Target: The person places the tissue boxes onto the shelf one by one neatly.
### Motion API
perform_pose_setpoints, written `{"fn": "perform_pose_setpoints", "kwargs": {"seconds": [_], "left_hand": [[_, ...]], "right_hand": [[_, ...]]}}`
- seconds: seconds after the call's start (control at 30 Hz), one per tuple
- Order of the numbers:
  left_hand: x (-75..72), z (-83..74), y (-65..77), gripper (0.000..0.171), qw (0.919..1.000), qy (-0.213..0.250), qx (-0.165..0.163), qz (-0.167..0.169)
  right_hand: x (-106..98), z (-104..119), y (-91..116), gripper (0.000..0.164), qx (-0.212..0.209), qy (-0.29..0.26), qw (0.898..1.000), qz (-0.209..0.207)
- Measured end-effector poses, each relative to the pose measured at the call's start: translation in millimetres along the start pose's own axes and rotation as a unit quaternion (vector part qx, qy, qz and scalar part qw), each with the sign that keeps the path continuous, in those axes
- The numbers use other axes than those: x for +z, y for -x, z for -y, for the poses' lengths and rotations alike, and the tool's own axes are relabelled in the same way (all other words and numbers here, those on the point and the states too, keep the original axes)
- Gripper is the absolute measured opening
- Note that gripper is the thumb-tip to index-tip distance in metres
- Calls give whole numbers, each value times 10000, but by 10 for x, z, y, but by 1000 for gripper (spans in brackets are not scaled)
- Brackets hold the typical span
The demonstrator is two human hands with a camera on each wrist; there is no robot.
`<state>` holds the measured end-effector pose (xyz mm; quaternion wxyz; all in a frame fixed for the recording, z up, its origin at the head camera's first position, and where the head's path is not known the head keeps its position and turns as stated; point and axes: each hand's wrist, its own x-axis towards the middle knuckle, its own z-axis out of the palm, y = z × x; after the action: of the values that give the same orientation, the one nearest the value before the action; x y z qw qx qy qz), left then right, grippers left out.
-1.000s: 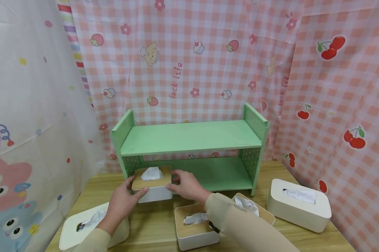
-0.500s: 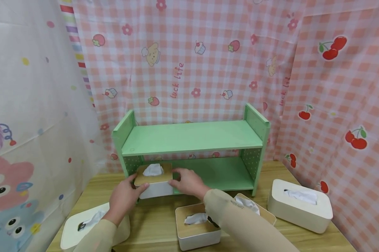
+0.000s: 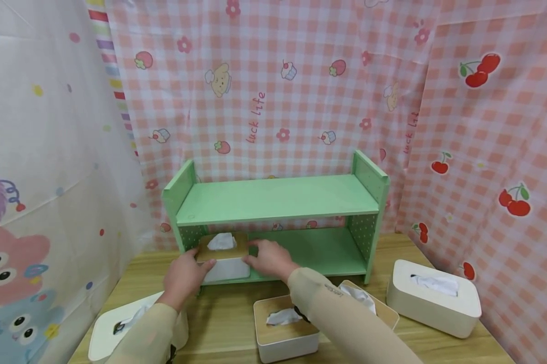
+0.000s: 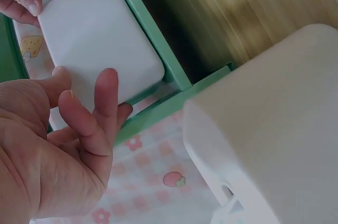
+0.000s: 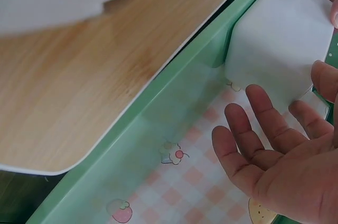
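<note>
A tissue box with a white body and a wood-coloured lid stands at the left end of the lower tier of a green two-tier shelf. White tissue pokes out of its top. My left hand holds its left front corner, thumb on the front face. On the opposite side my right hand grips the right front corner, thumb likewise in front. Both wrist views show the box's white body close inside the green frame, with fingertips at its edges.
On the wooden table stand a cream tissue box at left, partly behind my left sleeve, a wood-lidded box in the middle, another behind my right sleeve, and a cream box at right. Patterned curtains surround the table.
Both hands have moved the wood-lidded tissue box back, from in front of the lower tier's edge to farther into the shelf. The other boxes have stayed in place.
</note>
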<state>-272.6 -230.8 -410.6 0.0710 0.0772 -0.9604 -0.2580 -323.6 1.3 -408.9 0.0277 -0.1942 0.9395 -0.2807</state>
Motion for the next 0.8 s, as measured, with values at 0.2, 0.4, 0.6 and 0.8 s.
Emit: {"fn": "perform_pose_setpoints", "kwargs": {"seconds": [0.2,0.4,0.6,0.8], "left_hand": [[32,-50,-27,73,9997,195,-124,-39],[41,-62,-25,70,9994,310,-157,-94],[25,-59,-7,75,9992,396,-82,-13],[17,-46,27,80,9991,417,-76,-33]], "right_hand": [[9,-11,-61,53,97,123,9999,26],[22,-4,-79,53,115,216,9997,13],[13,1,-69,54,106,297,9995,-21],[-4,-40,-41,61,18,129,9999,3]]}}
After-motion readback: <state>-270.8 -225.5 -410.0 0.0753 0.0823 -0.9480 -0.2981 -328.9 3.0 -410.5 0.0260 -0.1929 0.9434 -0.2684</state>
